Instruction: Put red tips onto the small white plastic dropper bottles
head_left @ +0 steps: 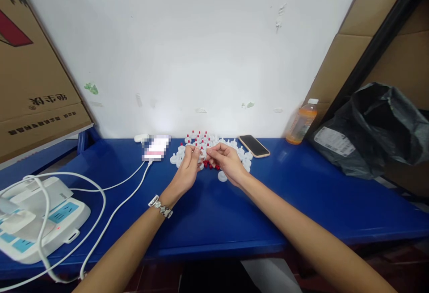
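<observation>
My left hand [188, 168] is closed in a pinch around a white nozzle cap [203, 153], mostly covered by the fingers. Right beside it, my right hand [228, 161] has thumb and forefinger pressed together at the cap; what they grip is too small to make out. Behind the hands stand several white nozzle caps with red tips [188, 139]. More white caps without red tips [247, 156] lie to the right. Loose small red tips [208, 165] are heaped between and below my hands. One white cap [222, 176] sits nearer me, under my right hand.
A phone [254, 145] lies right of the caps; a charging, blurred-out device [156, 148] lies left. White cables [130, 199] run to a power strip [72, 217]. An orange drink bottle [301, 123] and black plastic bag [365, 136] stand right on the blue table [214, 221].
</observation>
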